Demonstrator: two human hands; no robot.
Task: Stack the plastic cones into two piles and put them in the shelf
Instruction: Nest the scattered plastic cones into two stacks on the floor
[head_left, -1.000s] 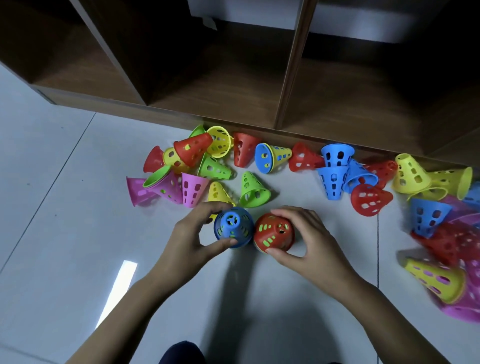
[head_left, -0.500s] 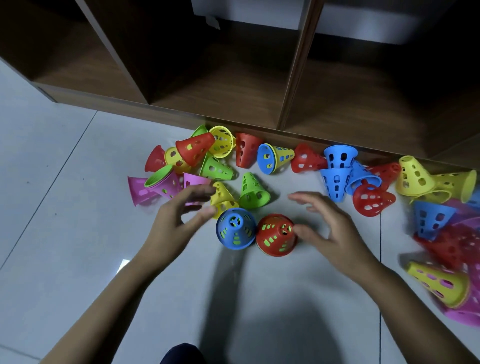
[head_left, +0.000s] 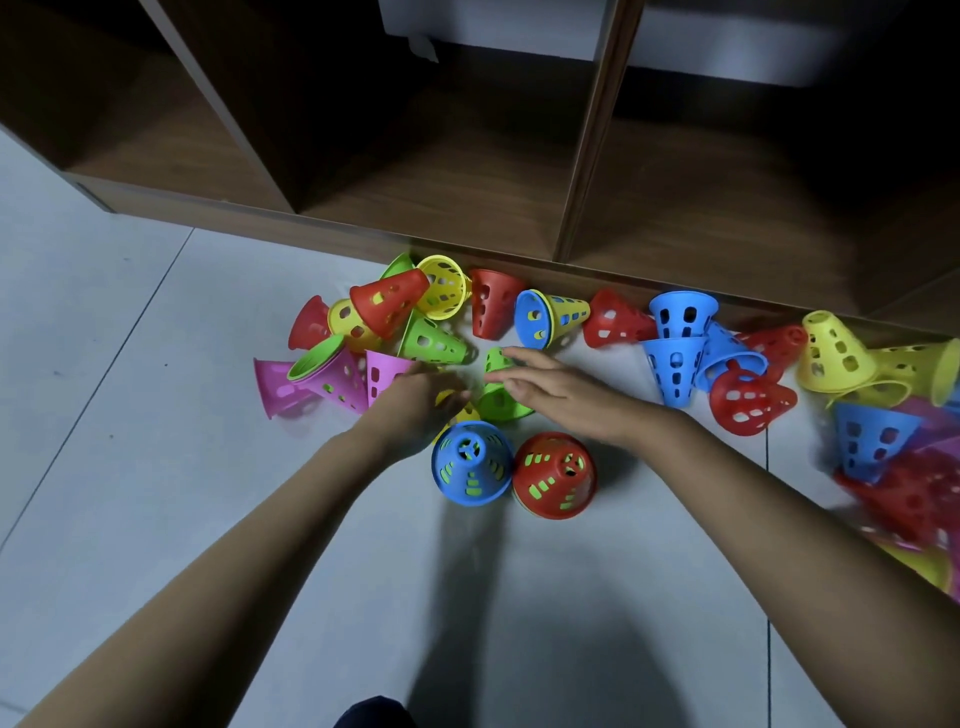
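Head view has my left hand (head_left: 415, 397) and right hand (head_left: 553, 389) reaching just beyond the blue pile (head_left: 470, 462), which stands upright on the floor (head_left: 156, 467) and touches the red pile (head_left: 553, 475) on its right. My right hand hovers with fingers straight and apart over a green cone (head_left: 501, 400) lying just behind the blue pile. My left hand covers a yellow cone (head_left: 457, 410) at the pile's far left edge, and I cannot tell whether those fingers have closed on it. To do this step well, I judge I should take each cone by its narrow top, turn it wide mouth down, centre it over a pile and press lightly until it seats. I should also keep my wrists high so they do not knock either pile. Green shows through the holes of both piles, so each holds at least one green cone inside. The other loose cones (head_left: 750, 402) lie scattered behind and to the right of the blue pile, and some are nested, such as a blue one inside a yellow. The shelf (head_left: 587, 156) stands well behind the blue pile, and I see no cone in its compartments yet.
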